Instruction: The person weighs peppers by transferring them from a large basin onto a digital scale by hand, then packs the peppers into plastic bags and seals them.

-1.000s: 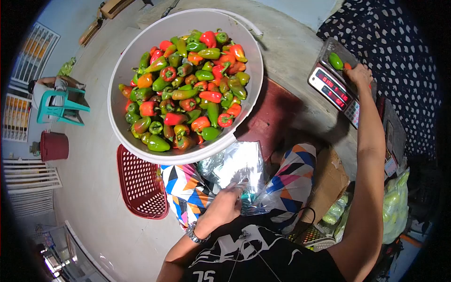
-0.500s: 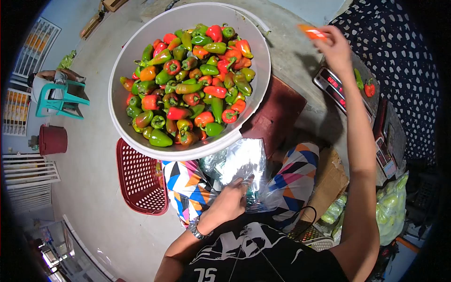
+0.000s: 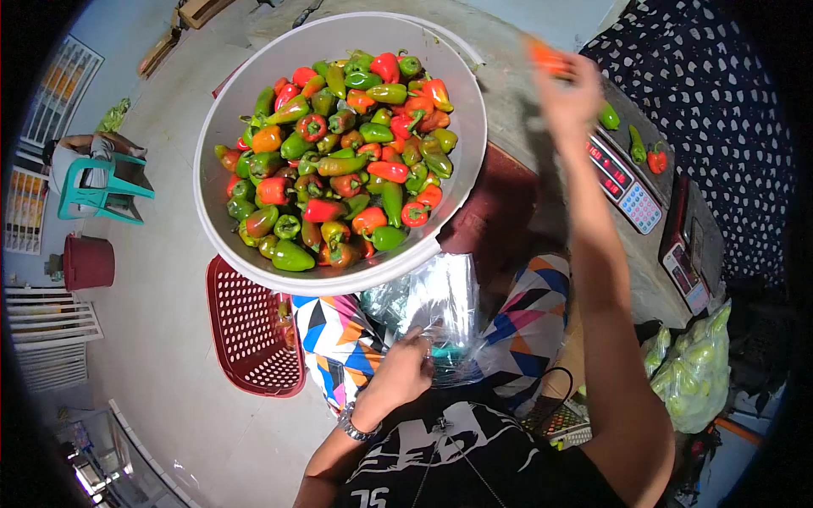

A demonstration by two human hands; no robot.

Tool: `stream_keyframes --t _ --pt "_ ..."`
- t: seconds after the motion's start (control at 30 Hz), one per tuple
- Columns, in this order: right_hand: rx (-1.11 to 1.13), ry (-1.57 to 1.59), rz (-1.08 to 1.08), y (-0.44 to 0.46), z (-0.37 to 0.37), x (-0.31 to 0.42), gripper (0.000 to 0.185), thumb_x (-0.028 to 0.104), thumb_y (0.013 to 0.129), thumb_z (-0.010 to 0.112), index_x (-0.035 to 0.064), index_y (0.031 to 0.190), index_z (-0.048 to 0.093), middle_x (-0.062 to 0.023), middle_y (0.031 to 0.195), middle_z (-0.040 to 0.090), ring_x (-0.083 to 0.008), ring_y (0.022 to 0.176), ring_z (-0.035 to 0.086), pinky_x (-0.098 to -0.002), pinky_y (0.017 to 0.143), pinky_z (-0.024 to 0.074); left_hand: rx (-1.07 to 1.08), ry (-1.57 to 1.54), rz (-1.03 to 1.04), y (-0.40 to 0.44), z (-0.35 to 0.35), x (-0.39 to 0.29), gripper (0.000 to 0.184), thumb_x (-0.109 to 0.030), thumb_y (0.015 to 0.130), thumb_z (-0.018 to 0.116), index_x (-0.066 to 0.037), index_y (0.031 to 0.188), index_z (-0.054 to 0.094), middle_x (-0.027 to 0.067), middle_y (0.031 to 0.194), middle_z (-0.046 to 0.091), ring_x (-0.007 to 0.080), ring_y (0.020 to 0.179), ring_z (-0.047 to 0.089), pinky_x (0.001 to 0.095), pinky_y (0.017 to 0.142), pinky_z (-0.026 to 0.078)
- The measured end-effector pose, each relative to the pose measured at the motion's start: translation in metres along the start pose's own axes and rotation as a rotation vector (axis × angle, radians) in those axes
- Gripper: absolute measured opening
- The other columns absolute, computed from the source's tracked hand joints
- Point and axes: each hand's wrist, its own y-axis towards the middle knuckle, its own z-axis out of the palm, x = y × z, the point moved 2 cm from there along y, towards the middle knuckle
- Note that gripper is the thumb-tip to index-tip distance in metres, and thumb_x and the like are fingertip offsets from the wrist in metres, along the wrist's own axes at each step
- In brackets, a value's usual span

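My right hand [image 3: 569, 91] is raised between the tub and the scale, its fingers closed on an orange pepper [image 3: 546, 56], both blurred by motion. My left hand [image 3: 408, 366] rests over my lap, pinching the edge of clear plastic bags [image 3: 436, 296]. In front of me a large white tub [image 3: 212, 203] holds many red, green and orange peppers [image 3: 345, 162]. On the digital scale [image 3: 631, 190] at the right lie a green pepper [image 3: 609, 116], a slim green one [image 3: 637, 146] and a red one [image 3: 657, 158].
A red perforated basket [image 3: 246, 339] stands on the floor left of my legs. Beside the first scale is a second scale [image 3: 684, 269], with a bag of green vegetables [image 3: 696, 377] below it. At the far left, a person sits by a teal chair [image 3: 106, 190] near a maroon bucket [image 3: 89, 261].
My right hand left the scale with an orange pepper and has moved leftward towards the tub. More of the scale shows. My left hand stays at the plastic bags.
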Motion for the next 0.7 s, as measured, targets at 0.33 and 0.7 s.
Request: stream_keyframes --t 0.33,0.7 --pt "0.169 -1.073 0.196 -0.016 -0.14 -0.205 0.049 0.048 0.081 0.078 0.0162 0.118 0.07 -0.0118 0.115 0.073 -0.0344 0.125 0.055 -0.0525 0.109 0.0319 0.074 0.025 0.033 0.015 0.003 0.001 0.024 0.005 0.076 0.066 0.008 0.099 0.059 0.03 0.09 0.061 0.0513 0.1 0.062 0.053 0.101 0.049" --pt "0.601 -1.116 0.114 0.018 -0.078 -0.191 0.074 0.046 0.082 0.07 0.0187 0.149 0.054 -0.0164 0.143 0.061 -0.0354 0.143 0.045 -0.0594 0.122 0.0207 0.057 0.026 0.014 0.017 0.004 -0.002 0.021 0.005 0.077 0.065 0.009 0.098 0.062 0.0297 0.086 0.063 0.0525 0.105 0.061 0.05 0.108 0.047"
